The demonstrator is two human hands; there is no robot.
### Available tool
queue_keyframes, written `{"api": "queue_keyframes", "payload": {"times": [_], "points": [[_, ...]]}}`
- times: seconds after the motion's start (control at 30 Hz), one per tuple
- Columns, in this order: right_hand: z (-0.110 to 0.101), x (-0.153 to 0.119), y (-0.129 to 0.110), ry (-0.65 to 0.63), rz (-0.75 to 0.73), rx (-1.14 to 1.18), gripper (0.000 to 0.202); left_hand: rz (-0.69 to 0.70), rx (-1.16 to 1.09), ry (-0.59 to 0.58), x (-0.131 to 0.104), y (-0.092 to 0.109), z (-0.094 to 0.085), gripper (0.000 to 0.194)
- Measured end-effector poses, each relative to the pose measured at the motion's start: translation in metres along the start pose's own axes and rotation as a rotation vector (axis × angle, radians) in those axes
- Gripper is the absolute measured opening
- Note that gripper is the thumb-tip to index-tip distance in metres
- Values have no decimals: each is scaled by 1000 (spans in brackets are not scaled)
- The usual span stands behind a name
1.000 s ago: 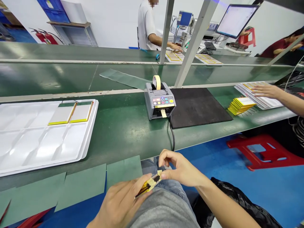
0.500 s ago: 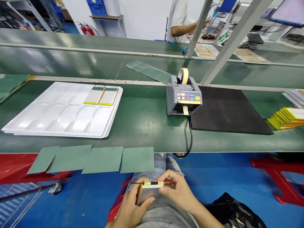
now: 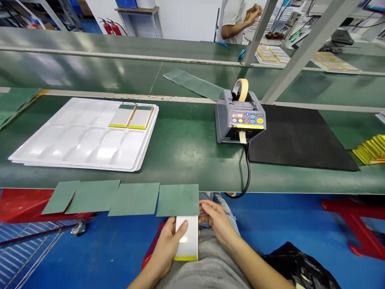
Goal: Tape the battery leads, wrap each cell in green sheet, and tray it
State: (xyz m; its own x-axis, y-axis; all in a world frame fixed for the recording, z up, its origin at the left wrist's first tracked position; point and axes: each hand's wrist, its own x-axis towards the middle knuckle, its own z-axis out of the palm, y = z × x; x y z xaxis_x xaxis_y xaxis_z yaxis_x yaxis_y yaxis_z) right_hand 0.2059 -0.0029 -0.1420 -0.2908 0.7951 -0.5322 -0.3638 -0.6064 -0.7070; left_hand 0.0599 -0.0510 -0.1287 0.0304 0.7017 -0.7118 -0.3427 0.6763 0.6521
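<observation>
My left hand grips a flat silver-white pouch battery with a yellow strip along its near edge, thumb on its face. The battery's far end lies at or under a green paper sheet that overhangs the table edge. At the battery's far right corner, my right hand has its fingers curled together beside the sheet's edge. What those fingers hold, if anything, is hidden. Two similar batteries with green strips at their far ends lie in a white tray.
A grey tape dispenser with a cable stands by a black mat. Yellow-edged batteries are stacked at right. More green sheets overhang the table's front edge. A black bag sits below right. Across the bench, a person handles something.
The battery has turned its broad face up and moved forward to the green sheet's edge. Both hands moved with it; the wires and taped end seen before are now hidden.
</observation>
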Motion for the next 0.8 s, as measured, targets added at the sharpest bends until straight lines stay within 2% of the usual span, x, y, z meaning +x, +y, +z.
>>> {"api": "queue_keyframes", "payload": {"times": [0.17, 0.47, 0.8], "points": [[3, -7, -16, 17, -16, -15, 39, -42, -43, -16, -6, 9, 6, 49], [4, -3, -16, 52, -23, -60, 40, -58, -102, -27, -10, 12, 10, 53], [8, -3, -15, 92, -11, -104, 44, -83, -41, 30, -14, 18, 13, 56]]}}
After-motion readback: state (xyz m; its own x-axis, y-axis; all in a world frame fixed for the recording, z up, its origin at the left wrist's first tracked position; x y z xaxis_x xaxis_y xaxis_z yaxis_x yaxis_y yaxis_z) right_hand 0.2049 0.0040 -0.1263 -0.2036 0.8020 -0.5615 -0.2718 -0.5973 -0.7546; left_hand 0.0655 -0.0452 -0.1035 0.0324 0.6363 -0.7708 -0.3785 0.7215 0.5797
